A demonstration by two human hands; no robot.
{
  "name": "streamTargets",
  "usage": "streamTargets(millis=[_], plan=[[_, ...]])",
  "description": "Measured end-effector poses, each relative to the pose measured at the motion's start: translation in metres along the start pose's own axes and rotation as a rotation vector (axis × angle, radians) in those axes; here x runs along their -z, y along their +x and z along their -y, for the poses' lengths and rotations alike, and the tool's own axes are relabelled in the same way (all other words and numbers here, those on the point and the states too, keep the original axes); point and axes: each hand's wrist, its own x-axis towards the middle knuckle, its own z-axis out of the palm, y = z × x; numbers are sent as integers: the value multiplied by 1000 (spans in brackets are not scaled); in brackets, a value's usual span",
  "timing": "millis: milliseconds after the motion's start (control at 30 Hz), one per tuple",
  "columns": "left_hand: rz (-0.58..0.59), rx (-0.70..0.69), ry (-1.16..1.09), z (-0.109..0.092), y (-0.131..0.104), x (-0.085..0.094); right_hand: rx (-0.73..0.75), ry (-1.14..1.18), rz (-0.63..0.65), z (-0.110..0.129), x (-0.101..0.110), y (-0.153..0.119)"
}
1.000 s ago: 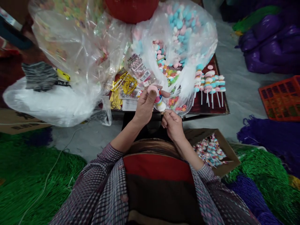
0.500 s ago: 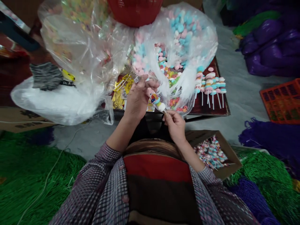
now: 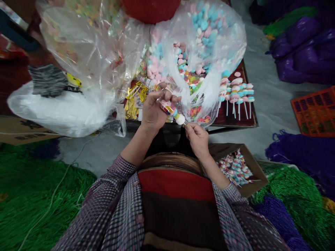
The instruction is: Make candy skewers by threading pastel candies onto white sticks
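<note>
A candy skewer (image 3: pixel 179 119) in a clear printed wrapper lies slantwise between my hands over the table's front edge. My left hand (image 3: pixel 157 109) is curled round its upper end, some fingers lifted. My right hand (image 3: pixel 196 137) pinches the lower end, at the stick. Gold twist ties (image 3: pixel 134 99) lie left of my left hand. Behind my hands, an open bag (image 3: pixel 209 87) holds pink, blue and white candies and ring-shaped gummies. Several unwrapped candy skewers (image 3: pixel 237 91) lie at the table's right corner.
A cardboard box (image 3: pixel 258 174) of wrapped skewers stands below right. Large plastic bags (image 3: pixel 86 66) and a grey striped glove (image 3: pixel 47 81) cover the left of the table. A red basket (image 3: pixel 151 10) is at the back. An orange crate (image 3: pixel 315 109) and green bundles (image 3: pixel 39 188) are on the floor.
The wrapper now sits over the skewer's upper end, inside my left hand, whose fingers have curled closer round it. My right hand keeps its pinch at the lower end. The view has shifted slightly.
</note>
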Motion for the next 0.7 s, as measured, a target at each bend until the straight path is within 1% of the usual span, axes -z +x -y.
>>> streamTargets(millis=[133,233,300,333,433,467,533,633,667,700], plan=[[73,21,7,0,0,5,-146,182,152,-1,2,0],[116,38,14,4,-4,6,-305,373,271,2,-2,1],[123,59,34,8,-7,6,-382,452,342,5,-6,2],[114,64,46,10,-8,6,-397,471,360,6,-8,2],[53,43,59,11,-6,5,-352,473,337,7,-10,2],[29,29,53,10,-5,4,-315,436,317,6,-10,2],[-1,3,37,10,-1,2,-222,283,235,4,-8,-1],[20,-25,29,17,-3,-3,-81,24,64,4,-9,-5],[34,-26,39,22,-6,-5,-53,-10,34,5,-10,-6],[51,-14,56,27,-10,-6,-42,-12,32,6,-11,-6]])
